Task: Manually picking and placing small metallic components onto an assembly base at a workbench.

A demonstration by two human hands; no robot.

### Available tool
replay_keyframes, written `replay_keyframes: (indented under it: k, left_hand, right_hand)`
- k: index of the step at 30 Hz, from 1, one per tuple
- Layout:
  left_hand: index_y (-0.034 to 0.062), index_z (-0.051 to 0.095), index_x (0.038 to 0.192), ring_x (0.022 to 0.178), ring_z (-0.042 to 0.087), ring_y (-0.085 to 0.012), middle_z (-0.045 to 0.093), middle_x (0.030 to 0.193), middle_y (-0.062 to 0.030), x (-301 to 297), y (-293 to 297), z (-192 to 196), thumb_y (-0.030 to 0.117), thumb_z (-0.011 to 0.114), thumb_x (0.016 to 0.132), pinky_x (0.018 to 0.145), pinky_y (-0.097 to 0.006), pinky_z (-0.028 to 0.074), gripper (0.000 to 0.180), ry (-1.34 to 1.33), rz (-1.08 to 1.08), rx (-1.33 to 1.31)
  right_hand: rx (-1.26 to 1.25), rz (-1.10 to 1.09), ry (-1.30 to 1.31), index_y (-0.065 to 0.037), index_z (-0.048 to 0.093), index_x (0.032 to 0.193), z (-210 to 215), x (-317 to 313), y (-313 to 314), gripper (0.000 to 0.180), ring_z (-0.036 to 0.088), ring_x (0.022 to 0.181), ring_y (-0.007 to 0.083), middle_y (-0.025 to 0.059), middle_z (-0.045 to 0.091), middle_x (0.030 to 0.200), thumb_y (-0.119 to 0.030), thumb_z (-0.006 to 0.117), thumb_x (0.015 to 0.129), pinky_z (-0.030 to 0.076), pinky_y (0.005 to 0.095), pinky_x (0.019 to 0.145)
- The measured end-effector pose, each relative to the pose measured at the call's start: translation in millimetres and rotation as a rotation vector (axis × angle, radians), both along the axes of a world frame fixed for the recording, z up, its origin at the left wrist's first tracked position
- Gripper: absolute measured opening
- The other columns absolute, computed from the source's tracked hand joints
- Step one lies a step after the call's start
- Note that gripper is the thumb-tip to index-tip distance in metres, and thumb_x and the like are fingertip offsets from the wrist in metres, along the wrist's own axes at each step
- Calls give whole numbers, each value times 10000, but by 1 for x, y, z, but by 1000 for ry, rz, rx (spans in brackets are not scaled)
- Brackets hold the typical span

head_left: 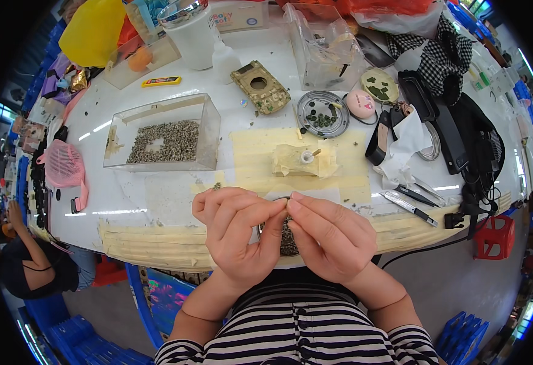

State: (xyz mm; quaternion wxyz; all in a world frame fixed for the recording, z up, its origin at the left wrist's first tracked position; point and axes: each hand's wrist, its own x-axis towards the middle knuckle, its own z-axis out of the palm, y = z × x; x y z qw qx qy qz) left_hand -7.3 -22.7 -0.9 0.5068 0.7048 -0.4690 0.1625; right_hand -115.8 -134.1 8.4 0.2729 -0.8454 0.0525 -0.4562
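A round container of small grey-brown pieces point(288, 244) sits at the lower centre of the frame, near the table's front edge, partly hidden by the hands. Above it, the left hand point(237, 234) and the right hand point(334, 237) meet at their fingertips, thumbs and fingers drawn together in a pinch; whether either grasps a tiny piece there, I cannot tell.

Just beyond them, at the centre, a block wrapped in pale yellow tape point(324, 163) bears a small white cylinder point(306, 157) and stands on a pale yellow taped patch point(248, 146) of the white table point(126, 198). Left of centre is a clear rectangular plastic box point(208, 137) with many small grey pieces point(172, 140) inside. At the upper centre lie a tan camouflage toy tank hull point(260, 88) and, to its right, a round clear dish point(303, 115) of dark green pieces point(322, 118).

A silver craft knife point(408, 208) lies right of the hands. A pink mesh basket point(64, 164) rests at the left, a yellow plastic bag point(93, 33) at the upper left. At the lower left, another person point(38, 264) sits near the table; at the right edge stands a red plastic stool point(494, 238).
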Motion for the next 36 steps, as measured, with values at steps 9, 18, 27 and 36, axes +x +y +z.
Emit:
replay_keyframes:
  k: [9, 18, 27, 36]
  left_hand:
    - [143, 755, 932, 857, 567, -195, 650, 854, 31, 3, 2, 0, 85, 817, 733, 852, -355, 330, 216, 45, -114, -39]
    - [152, 761, 938, 862, 566, -192, 641, 849, 43, 2, 2, 1, 76, 817, 724, 847, -352, 328, 234, -24, -79, -7]
    - [107, 744, 897, 856, 574, -214, 619, 821, -2, 1, 0, -2, 57, 816, 723, 845, -359, 335, 196, 61, -38, -4]
    - [119, 748, 904, 851, 576, -209, 631, 824, 12, 1, 0, -1, 66, 817, 732, 842, -352, 336, 192, 42, -53, -17]
  right_hand:
    - [552, 212, 98, 37, 724, 1003, -3, -6, -3, 178, 720, 796, 202, 146, 731, 950, -5, 761, 834, 571, 273, 693]
    - [769, 260, 79, 12, 726, 1005, -2, -8, -6, 166, 696, 773, 168, 125, 723, 932, -2, 759, 843, 559, 265, 693]
    - [153, 51, -25, -12, 754, 1017, -2, -2, 0, 283, 721, 766, 232, 142, 737, 942, -13, 823, 743, 576, 287, 625]
    - [296, 51, 15, 8, 749, 990, -2, -1, -2, 207, 725, 760, 209, 137, 741, 937, 15, 791, 787, 582, 276, 671]
